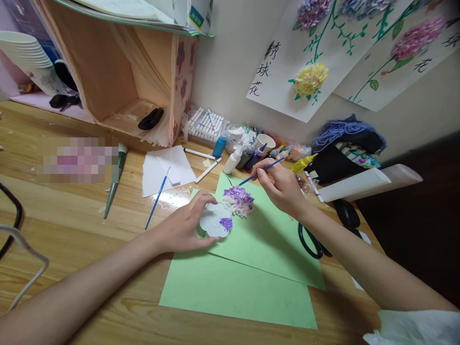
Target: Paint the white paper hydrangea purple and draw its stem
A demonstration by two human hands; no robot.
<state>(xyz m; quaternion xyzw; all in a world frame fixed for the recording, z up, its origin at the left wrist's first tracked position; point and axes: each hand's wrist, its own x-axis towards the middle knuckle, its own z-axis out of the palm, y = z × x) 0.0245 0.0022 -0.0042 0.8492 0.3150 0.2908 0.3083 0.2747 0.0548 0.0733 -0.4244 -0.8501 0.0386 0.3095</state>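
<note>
My left hand curls around a small white palette that carries a blob of purple paint, steadying it on green paper. My right hand pinches a thin blue-handled paintbrush, its tip down at a crumpled paper flower tinted purple and white. The flower sits on the green paper right beside the palette.
A second blue brush lies by white paper sheets. Paint bottles, a paper cup and a rack of markers line the wall. Black scissors lie by my right forearm. A wooden box stands at the back left.
</note>
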